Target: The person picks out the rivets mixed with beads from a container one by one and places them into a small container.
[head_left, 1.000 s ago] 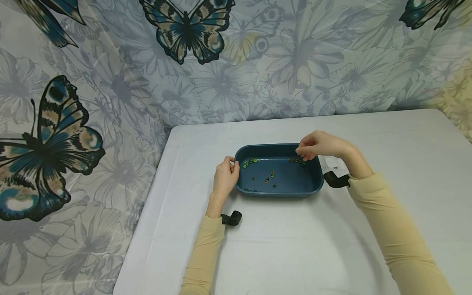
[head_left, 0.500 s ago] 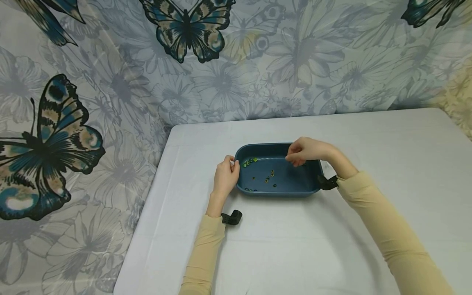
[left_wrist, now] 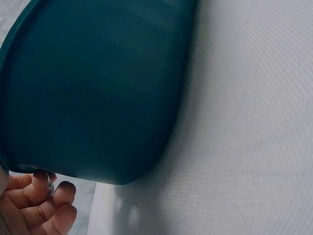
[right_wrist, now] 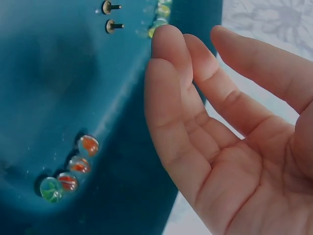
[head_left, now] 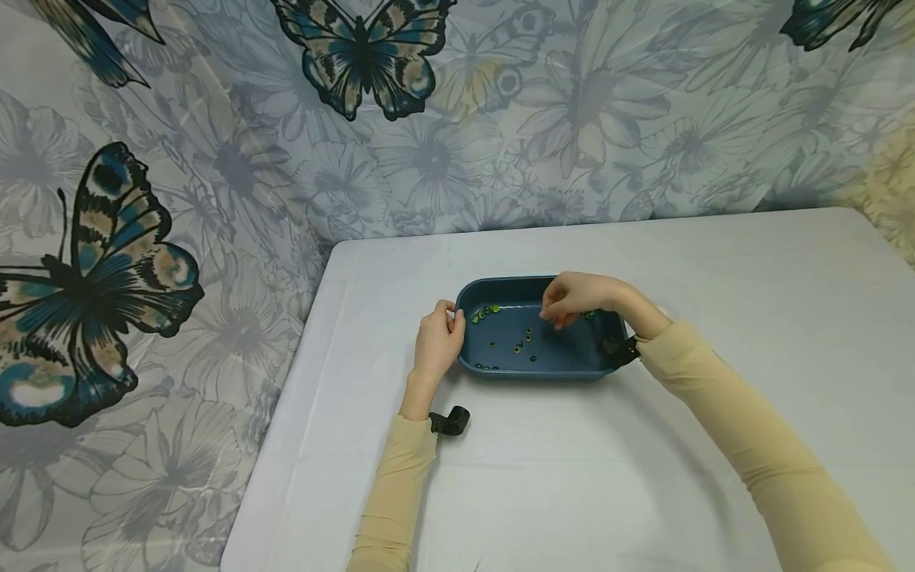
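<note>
A blue oblong plastic tray [head_left: 572, 353] stands on the table. My left hand [head_left: 438, 342] grips its left end at the rim; in the left wrist view, curled fingers [left_wrist: 41, 200] show beside the tray wall. Over the far middle of the tray hovers my right hand [head_left: 581, 294], fingers bent. Its thumb stands apart from the fingers in the right wrist view, and I see nothing between them. Under that hand lie orange-streaked marbles [right_wrist: 79, 165] and a green marble [right_wrist: 51, 190] in the tray corner. Short brass-headed tacks [right_wrist: 115, 26] lie on the tray floor.
Green and yellow marbles [head_left: 484, 313] line the tray's far left corner. Tiny dark pieces [head_left: 486, 367] sit near its front left. A white cloth [head_left: 543, 477] covers the table, and a butterfly-patterned curtain [head_left: 429, 159] hangs behind it.
My right hand has moved left and slightly nearer, from above the right-end marbles to the tray's middle. A small white object right of the tray is now hidden by the arm. My left hand stays put.
</note>
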The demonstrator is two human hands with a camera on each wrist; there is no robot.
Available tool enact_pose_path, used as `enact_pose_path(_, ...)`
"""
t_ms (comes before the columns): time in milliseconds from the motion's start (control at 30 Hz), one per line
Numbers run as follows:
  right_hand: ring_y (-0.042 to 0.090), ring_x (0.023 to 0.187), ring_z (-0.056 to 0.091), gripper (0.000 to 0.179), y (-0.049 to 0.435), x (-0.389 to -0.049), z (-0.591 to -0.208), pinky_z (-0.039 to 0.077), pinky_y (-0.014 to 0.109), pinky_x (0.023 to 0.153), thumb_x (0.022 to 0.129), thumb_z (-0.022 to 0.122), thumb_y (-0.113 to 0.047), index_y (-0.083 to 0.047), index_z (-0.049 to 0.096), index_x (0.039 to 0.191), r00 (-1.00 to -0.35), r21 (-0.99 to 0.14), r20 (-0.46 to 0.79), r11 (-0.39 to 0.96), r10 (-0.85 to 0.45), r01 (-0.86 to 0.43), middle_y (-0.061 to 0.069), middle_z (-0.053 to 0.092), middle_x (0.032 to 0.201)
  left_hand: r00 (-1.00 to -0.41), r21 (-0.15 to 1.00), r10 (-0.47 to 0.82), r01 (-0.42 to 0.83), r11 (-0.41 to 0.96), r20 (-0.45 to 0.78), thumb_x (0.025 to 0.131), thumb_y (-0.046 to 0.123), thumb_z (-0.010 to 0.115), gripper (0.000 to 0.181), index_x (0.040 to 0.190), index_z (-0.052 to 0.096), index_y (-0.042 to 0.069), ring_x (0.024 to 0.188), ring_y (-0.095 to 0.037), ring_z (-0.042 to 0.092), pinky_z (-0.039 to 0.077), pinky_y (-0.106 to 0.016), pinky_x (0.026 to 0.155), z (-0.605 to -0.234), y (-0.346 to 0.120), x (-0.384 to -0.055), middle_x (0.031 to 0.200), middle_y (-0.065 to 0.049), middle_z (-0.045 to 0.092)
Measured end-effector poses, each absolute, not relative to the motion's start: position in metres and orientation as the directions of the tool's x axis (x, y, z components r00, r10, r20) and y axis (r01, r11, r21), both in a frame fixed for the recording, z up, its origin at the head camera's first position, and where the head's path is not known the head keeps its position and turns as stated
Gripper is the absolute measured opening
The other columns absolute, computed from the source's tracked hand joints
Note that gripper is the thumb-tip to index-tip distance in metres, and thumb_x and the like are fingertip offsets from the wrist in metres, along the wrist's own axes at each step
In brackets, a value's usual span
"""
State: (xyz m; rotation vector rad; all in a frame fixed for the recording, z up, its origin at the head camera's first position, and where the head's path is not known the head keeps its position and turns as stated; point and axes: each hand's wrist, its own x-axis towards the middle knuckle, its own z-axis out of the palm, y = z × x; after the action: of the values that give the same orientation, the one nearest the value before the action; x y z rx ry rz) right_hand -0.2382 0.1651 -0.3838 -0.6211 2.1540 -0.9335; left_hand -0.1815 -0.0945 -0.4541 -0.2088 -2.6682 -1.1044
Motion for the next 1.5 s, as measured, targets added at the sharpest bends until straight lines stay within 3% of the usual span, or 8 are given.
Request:
enact_pose_path(200, 0.024, 0.077, 0.064, 0.017, 0.161, -0.243, -0.388, 0.052, 0.04, 0.073, 0.091, 0.057, -0.009, 0.008, 0.06, 0.09, -0.618, -0.786, -0.404, 0.602, -0.674, -0.143, 0.021, 0.062, 0.088, -0.96, 0.673, 0.04, 0.225, 0.705, 0.279, 0.094, 0.016, 0.05, 0.021, 0.103, 0.058, -0.003, 0.044, -0.011, 0.039, 0.032, -0.023, 0.045, -0.452, -0.095, -0.182, 0.055, 0.0, 0.043)
enact_pose_path(533, 0.022, 0.077, 0.064, 0.016, 0.151, -0.249, -0.394, 0.052, 0.036, 0.073, 0.091, 0.057, -0.007, 0.008, 0.06, 0.09, -0.621, -0.787, -0.429, 0.609, -0.656, -0.1, 0.023, 0.062, 0.09, -0.96, 0.679, 0.042, 0.227, 0.698, 0.278, 0.094, 0.015, 0.05, 0.021, 0.102, 0.058, -0.002, 0.044, -0.011, 0.039, 0.032, -0.023, 0.044, -0.453, -0.095, -0.182, 0.055, 0.001, 0.044)
enact_pose_path(1067, 0.019, 0.072, 0.064, 0.016, 0.141, -0.256, -0.411, 0.052, 0.034, 0.069, 0.089, 0.059, -0.008, 0.007, 0.063, 0.086, -0.618, -0.766, -0.442, 0.632, -0.65, -0.116, 0.016, 0.066, 0.081, -0.955, 0.681, 0.048, 0.243, 0.691, 0.292, 0.094, 0.014, 0.051, 0.02, 0.101, 0.058, -0.003, 0.043, -0.011, 0.039, 0.032, -0.023, 0.044, -0.451, -0.095, -0.181, 0.054, 0.001, 0.043)
enact_pose_path(1400, 0.018, 0.067, 0.064, 0.016, 0.141, -0.263, -0.422, 0.052, 0.032, 0.064, 0.085, 0.067, -0.02, -0.006, 0.066, 0.076, -0.577, -0.789, -0.432, 0.6, -0.693, -0.131, 0.007, 0.065, 0.072, -0.96, 0.685, 0.044, 0.23, 0.692, 0.277, 0.094, 0.015, 0.051, 0.02, 0.102, 0.058, -0.003, 0.044, -0.01, 0.039, 0.032, -0.023, 0.044, -0.451, -0.095, -0.18, 0.054, 0.001, 0.043)
enact_pose_path(1500, 0.018, 0.067, 0.063, 0.016, 0.138, -0.26, -0.42, 0.052, 0.033, 0.065, 0.085, 0.066, -0.017, -0.004, 0.065, 0.076, -0.598, -0.77, -0.447, 0.626, -0.666, -0.122, 0.008, 0.065, 0.072, -0.961, 0.683, 0.044, 0.226, 0.695, 0.274, 0.094, 0.015, 0.05, 0.02, 0.102, 0.058, -0.002, 0.044, -0.011, 0.039, 0.031, -0.023, 0.044, -0.451, -0.095, -0.18, 0.054, 0.001, 0.043)
